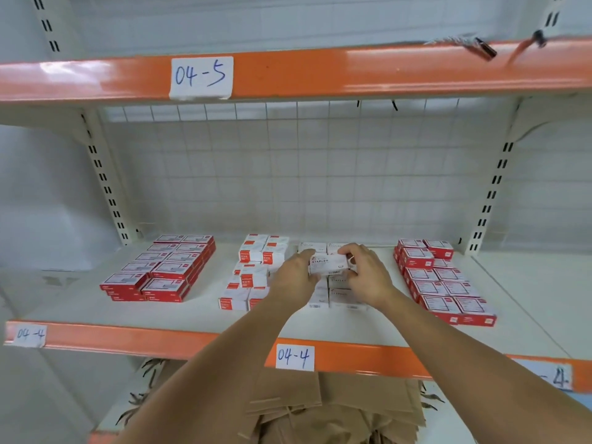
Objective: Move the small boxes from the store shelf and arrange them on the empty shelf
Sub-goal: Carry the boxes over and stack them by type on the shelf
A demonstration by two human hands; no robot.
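Staples box, white with red print, is up between both hands over the white stack at the middle of shelf 04-4. Left hand pinches its left end, thumb under and fingers over; right hand pinches the right end, fingers curled across the top edge. Long axis runs 9 to 3 o'clock, label facing the camera, box tipped a little toward us. Neither hand is nearer; they share it evenly.

It sits just above the white stack (whether it touches the box below, I cannot tell; the fingers hide that edge). At 9 o'clock of it, just beside the left knuckles, stands the mixed red-and-white pile. Well out at 9 o'clock lies the red block; at 3 o'clock, near the right wrist, a second red block.

Open room: a bare strip of shelf at 6 o'clock, between the stacks and the orange lip, and plenty of air at 12 o'clock up to beam 04-5. My read: a lift straight up, then back toward 6 o'clock, should clear everything; a sideways swing risks clipping the pile at 9. Brown bags lie on the shelf below.
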